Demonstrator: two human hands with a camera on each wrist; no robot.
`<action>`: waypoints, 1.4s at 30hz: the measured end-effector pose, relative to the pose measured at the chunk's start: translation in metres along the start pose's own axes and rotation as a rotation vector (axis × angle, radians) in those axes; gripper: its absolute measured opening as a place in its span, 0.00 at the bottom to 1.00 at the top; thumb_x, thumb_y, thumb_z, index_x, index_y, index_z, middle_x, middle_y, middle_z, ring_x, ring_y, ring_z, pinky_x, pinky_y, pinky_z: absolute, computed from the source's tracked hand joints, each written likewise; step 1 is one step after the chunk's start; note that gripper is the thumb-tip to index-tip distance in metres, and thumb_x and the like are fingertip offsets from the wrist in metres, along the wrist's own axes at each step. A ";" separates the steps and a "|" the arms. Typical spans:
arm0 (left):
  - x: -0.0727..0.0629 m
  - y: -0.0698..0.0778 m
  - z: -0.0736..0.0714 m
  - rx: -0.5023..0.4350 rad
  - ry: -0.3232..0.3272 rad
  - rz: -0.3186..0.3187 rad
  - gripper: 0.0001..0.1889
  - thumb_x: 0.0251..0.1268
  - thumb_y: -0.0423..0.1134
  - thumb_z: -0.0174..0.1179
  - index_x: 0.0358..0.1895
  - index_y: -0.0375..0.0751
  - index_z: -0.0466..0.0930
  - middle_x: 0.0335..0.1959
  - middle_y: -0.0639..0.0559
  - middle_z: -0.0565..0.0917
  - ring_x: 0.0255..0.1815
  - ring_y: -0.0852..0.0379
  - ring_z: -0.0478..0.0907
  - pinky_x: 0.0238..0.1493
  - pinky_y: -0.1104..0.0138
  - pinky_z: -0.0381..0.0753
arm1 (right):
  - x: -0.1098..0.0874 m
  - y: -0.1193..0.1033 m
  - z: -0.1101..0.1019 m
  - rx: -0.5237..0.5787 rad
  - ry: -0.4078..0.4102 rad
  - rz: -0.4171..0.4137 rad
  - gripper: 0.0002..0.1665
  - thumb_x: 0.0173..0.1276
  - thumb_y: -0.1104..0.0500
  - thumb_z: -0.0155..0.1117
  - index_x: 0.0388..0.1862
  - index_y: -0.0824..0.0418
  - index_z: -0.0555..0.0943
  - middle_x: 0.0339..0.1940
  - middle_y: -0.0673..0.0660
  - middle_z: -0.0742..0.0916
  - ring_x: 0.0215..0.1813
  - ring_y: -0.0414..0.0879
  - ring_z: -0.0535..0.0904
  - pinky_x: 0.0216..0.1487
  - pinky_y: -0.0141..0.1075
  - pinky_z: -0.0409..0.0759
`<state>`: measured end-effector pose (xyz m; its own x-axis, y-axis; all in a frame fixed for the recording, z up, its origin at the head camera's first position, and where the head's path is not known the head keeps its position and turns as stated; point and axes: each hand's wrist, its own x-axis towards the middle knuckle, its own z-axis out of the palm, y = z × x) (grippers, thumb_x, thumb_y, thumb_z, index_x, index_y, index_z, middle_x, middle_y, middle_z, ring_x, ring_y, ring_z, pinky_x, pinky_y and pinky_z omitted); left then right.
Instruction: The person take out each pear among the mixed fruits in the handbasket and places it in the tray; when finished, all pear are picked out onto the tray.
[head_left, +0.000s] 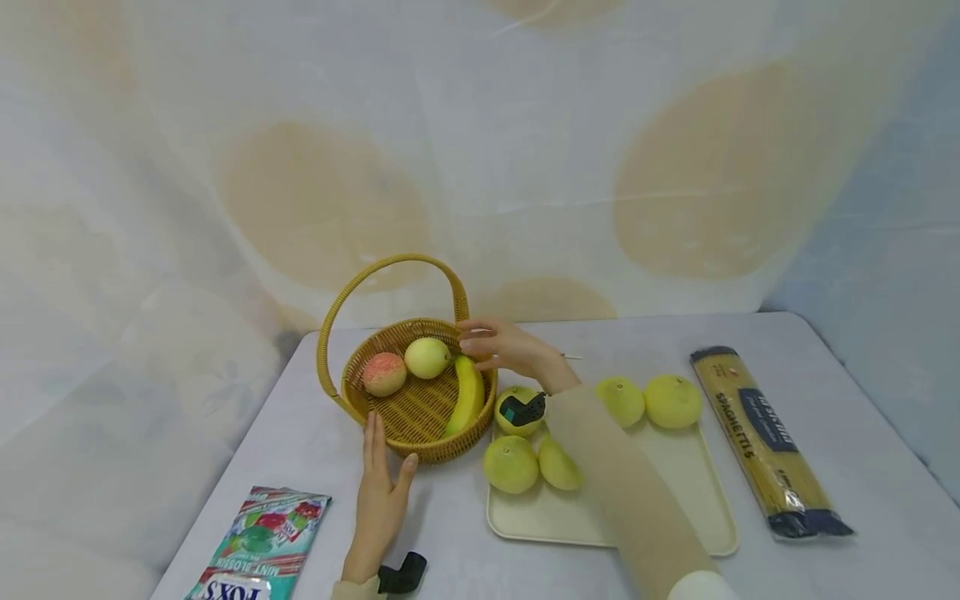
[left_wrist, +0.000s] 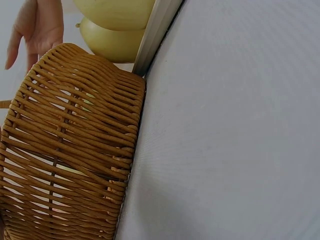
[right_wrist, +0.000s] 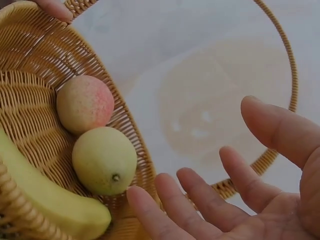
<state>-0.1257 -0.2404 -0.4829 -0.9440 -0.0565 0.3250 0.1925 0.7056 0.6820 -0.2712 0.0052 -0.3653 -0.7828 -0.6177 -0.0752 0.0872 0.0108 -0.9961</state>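
A wicker basket [head_left: 442,452] with a tall arched handle holds a pinkish peach [head_left: 385,374], a pale yellow-green round fruit [head_left: 427,357] and a banana [head_left: 468,396]. My left hand [head_left: 380,504] rests against the basket's near-left rim, fingers straight and thumb apart. At the right rim, by the foot of the handle, is my right hand [head_left: 513,348]. Its fingers are spread and hold nothing in the right wrist view, where the peach [right_wrist: 85,104] and round fruit [right_wrist: 104,160] lie beside the fingertips. The left wrist view shows the basket's woven side [left_wrist: 75,145] up close.
Right of the basket, a cream tray [head_left: 600,538] carries several yellow-green round fruits [head_left: 512,464] and a pear [head_left: 558,465], partly covered by my right sleeve. A spaghetti pack [head_left: 765,442] lies at the far right. A Fox's candy bag [head_left: 262,542] lies at the front left.
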 end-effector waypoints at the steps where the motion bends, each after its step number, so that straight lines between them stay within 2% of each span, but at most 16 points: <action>1: -0.001 0.000 0.000 -0.001 0.000 -0.001 0.43 0.72 0.45 0.55 0.79 0.51 0.35 0.81 0.44 0.40 0.78 0.35 0.45 0.71 0.39 0.56 | 0.003 0.001 0.002 -0.001 0.000 -0.002 0.34 0.75 0.63 0.51 0.77 0.65 0.54 0.76 0.69 0.60 0.76 0.64 0.59 0.71 0.60 0.62; 7: -0.004 0.001 -0.001 -0.003 0.007 -0.008 0.43 0.72 0.45 0.55 0.79 0.49 0.35 0.80 0.41 0.42 0.78 0.35 0.46 0.71 0.39 0.57 | 0.016 0.005 0.008 0.008 0.013 0.014 0.34 0.76 0.62 0.52 0.77 0.62 0.55 0.77 0.68 0.60 0.76 0.63 0.59 0.71 0.58 0.63; 14: -0.005 0.003 0.001 -0.005 0.000 -0.015 0.42 0.72 0.47 0.54 0.79 0.45 0.37 0.81 0.44 0.40 0.79 0.37 0.45 0.73 0.42 0.54 | 0.024 0.013 0.009 -0.009 0.051 0.068 0.34 0.76 0.60 0.52 0.77 0.60 0.55 0.78 0.63 0.61 0.76 0.59 0.59 0.72 0.57 0.63; 21: -0.008 0.006 0.000 -0.002 0.000 -0.018 0.42 0.72 0.47 0.54 0.79 0.48 0.36 0.81 0.44 0.40 0.79 0.36 0.45 0.72 0.40 0.55 | 0.030 0.017 0.011 -0.010 0.067 0.105 0.35 0.75 0.58 0.53 0.77 0.59 0.55 0.77 0.63 0.62 0.77 0.60 0.58 0.72 0.56 0.63; 28: -0.010 0.008 0.001 -0.006 0.009 -0.014 0.42 0.72 0.47 0.54 0.79 0.48 0.37 0.81 0.45 0.41 0.79 0.37 0.46 0.71 0.40 0.56 | 0.032 0.017 0.012 -0.044 0.070 0.097 0.35 0.75 0.57 0.54 0.77 0.59 0.55 0.77 0.62 0.62 0.77 0.62 0.56 0.72 0.57 0.63; 36: -0.015 0.011 -0.001 0.005 0.015 -0.009 0.41 0.72 0.46 0.55 0.78 0.39 0.41 0.81 0.44 0.41 0.78 0.37 0.46 0.71 0.40 0.57 | 0.041 0.022 0.018 -0.028 0.116 0.078 0.35 0.74 0.57 0.55 0.76 0.60 0.57 0.77 0.62 0.63 0.76 0.58 0.60 0.72 0.57 0.63; 42: -0.016 0.014 -0.001 -0.013 0.008 -0.009 0.42 0.72 0.46 0.55 0.79 0.48 0.38 0.81 0.44 0.41 0.79 0.38 0.45 0.72 0.41 0.56 | 0.051 0.025 0.029 -0.041 0.177 0.056 0.34 0.73 0.55 0.59 0.74 0.58 0.62 0.74 0.62 0.67 0.75 0.58 0.62 0.72 0.58 0.62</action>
<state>-0.1075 -0.2300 -0.4781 -0.9437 -0.0686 0.3236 0.1874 0.6954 0.6938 -0.2912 -0.0493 -0.3931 -0.8738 -0.4675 -0.1341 0.1114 0.0760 -0.9909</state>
